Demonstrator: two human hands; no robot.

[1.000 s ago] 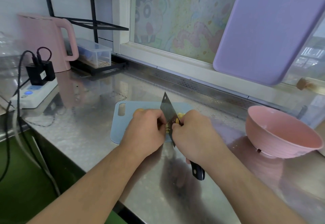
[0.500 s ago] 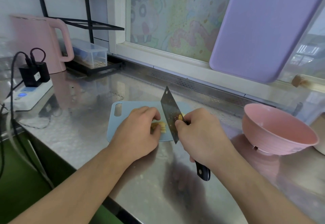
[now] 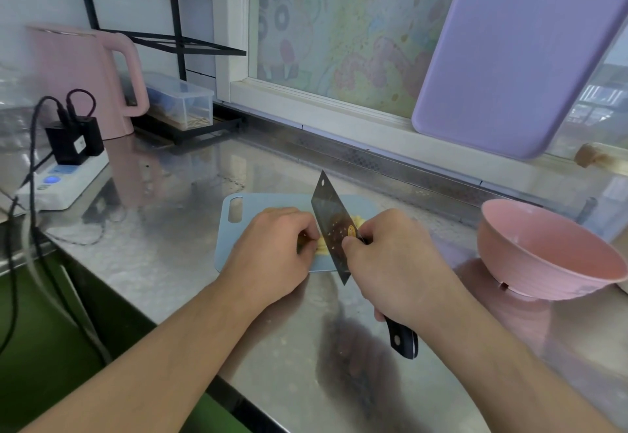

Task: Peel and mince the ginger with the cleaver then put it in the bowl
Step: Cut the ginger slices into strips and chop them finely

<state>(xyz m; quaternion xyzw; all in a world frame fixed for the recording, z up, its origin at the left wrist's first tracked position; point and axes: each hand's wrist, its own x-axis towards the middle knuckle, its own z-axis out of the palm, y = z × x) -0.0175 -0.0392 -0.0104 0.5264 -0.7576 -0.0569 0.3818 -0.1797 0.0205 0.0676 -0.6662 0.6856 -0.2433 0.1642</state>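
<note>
A person stands at a steel counter (image 3: 163,228), chopping ginger on a small pale-blue cutting board (image 3: 261,201) at the centre of the view. The right hand (image 3: 397,262) is wrapped around the dark handle of a cleaver (image 3: 331,225), thumb pinching the blade near its spine. The left hand (image 3: 272,249), fingers curled, holds down the ginger (image 3: 321,245), a yellow sliver showing between fingertips and blade; more yellow pieces lie behind the blade at one o'clock.

Over the last second the blade lifted off the board and has now come down again beside the left fingertips, flecks of ginger stuck to its face. That reads as steady chopping, so mincing is probably mid-way.

A pink bowl (image 3: 543,255) waits at three o'clock, apparently holding no ginger yet. A pink kettle (image 3: 85,79) and a power strip (image 3: 64,181) sit at ten o'clock.
</note>
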